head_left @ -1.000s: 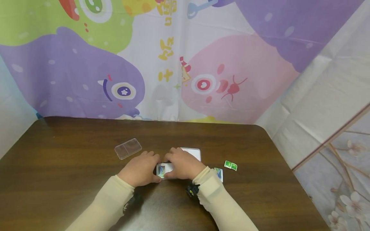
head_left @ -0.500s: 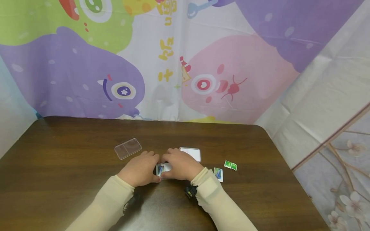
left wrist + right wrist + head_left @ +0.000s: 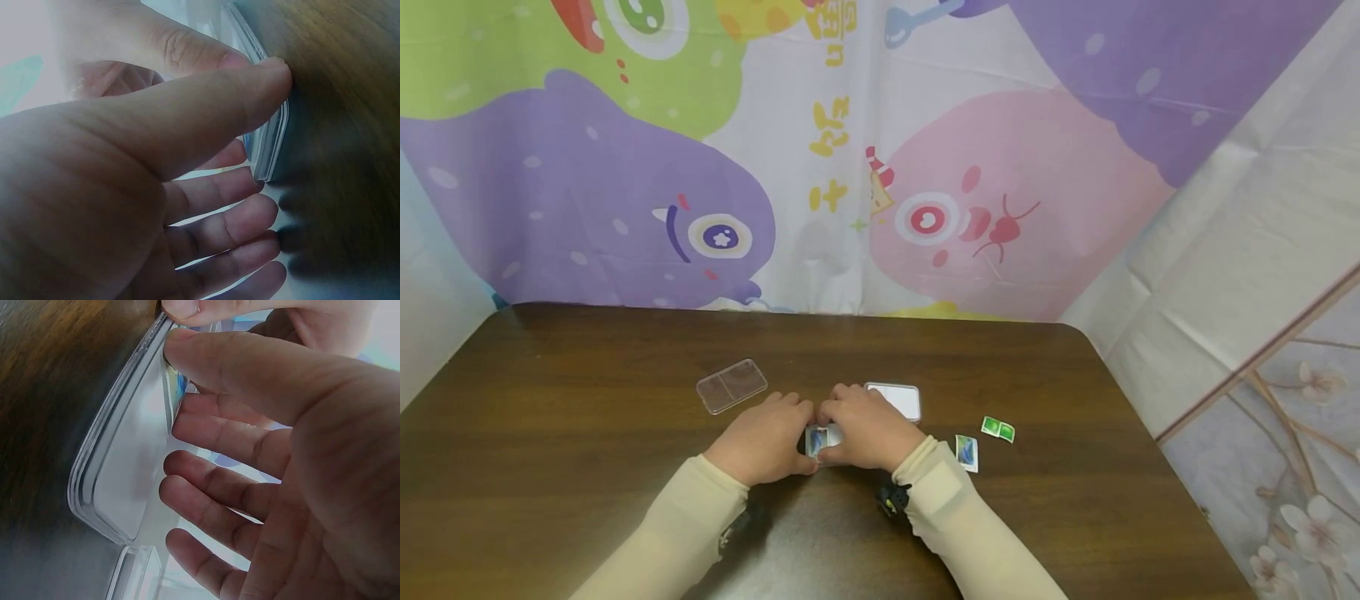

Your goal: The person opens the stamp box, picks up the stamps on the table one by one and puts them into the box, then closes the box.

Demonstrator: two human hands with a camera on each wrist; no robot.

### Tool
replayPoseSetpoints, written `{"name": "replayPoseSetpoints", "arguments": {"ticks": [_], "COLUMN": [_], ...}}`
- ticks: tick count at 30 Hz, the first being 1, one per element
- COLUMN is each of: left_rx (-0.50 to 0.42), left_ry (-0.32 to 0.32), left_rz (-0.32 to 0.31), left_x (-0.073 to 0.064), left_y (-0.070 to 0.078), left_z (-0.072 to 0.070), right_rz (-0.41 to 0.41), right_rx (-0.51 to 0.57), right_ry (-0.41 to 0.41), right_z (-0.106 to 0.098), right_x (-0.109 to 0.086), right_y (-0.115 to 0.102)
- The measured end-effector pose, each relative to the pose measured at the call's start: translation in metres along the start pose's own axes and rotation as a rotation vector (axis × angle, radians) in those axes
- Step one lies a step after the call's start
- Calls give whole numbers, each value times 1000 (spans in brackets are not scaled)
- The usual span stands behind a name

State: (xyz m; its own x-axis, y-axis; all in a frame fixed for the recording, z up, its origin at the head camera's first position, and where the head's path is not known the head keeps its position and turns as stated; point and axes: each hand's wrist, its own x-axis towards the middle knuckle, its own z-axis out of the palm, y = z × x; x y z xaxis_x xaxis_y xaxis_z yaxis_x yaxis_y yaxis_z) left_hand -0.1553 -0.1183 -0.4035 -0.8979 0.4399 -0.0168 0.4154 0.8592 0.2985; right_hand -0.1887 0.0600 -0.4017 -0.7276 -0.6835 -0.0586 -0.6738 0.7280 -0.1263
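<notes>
A flat clear plastic case with a white insert [image 3: 122, 481] lies on the table under both hands. My left hand [image 3: 765, 439] holds its left end, with the thumb on the near edge [image 3: 272, 84] and the fingers at the far edge. At that end a small blue and green stamp [image 3: 817, 441] lies over the insert. My right hand [image 3: 874, 431] pinches the stamp between thumb and index finger, and the other fingers are loosely extended. In the right wrist view the stamp's edge [image 3: 175, 381] stands tilted above the insert. Fingers hide part of the case.
A clear plastic lid [image 3: 732, 387] lies to the left, behind the left hand. Behind the right hand is another case with a white insert [image 3: 901, 401]. To the right lie a blue picture stamp [image 3: 967, 453] and a joined green pair [image 3: 998, 429]. A patterned cloth [image 3: 820, 275] hangs behind the table.
The right hand has slid slightly left along the case, covering more of the white insert beside the stamp. The left hand stays in place.
</notes>
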Motion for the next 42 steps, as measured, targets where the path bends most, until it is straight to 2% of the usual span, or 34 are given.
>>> {"name": "replayPoseSetpoints", "arguments": {"ticks": [7,12,19,26,33,42], "left_rx": [-2,2,-12,-18,-20,-16], "left_ry": [-5,-4,2,10,11,12], "left_rz": [-4,-8,-8,-13,-10,-6], "left_x": [0,-1,-1,-1,-1,-1], "left_y": [0,0,0,1,1,1], "left_z": [0,1,2,2,1,0], "right_rz": [-7,-15,45,65,77,57], "right_rx": [15,83,183,213,231,230], "right_ry": [-14,-30,-18,18,22,29], "right_z": [-2,-5,-19,-25,-27,-27], "right_x": [-1,-3,-12,-16,-18,-18], "right_y": [1,5,18,28,32,34]}}
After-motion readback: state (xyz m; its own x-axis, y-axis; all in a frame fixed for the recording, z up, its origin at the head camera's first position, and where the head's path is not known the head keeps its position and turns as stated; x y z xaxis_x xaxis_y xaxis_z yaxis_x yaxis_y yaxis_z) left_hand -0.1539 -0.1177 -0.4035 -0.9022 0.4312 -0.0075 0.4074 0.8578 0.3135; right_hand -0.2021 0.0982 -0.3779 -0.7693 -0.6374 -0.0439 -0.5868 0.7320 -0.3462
